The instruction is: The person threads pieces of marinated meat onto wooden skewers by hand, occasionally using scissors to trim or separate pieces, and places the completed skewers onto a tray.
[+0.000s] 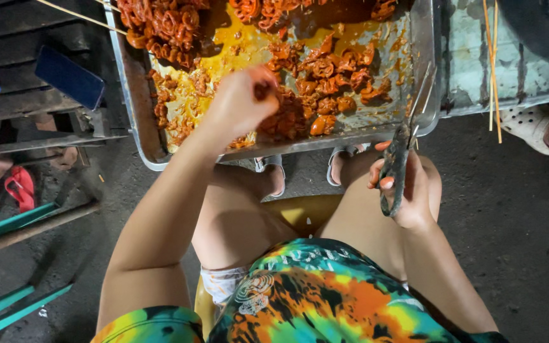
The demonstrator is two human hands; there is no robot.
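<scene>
A large metal tray [136, 95] holds orange, sauce-coated meat pieces [325, 76] in oily marinade. My left hand [244, 100] reaches over the tray's near rim, fingers pinched on a piece of the meat. My right hand [408, 187] rests on my right knee, gripping a pair of dark-handled scissors [401, 149] whose blades point up over the tray's right corner. Thin bamboo skewers [77, 16] poke in from the tray's top left.
A dark phone [69, 77] lies on wooden slats at the left. More skewers [492, 57] lie on a worn surface at the right. I sit on a yellow stool [303, 213], sandalled feet under the tray. Another person's foot [544, 130] is at the right.
</scene>
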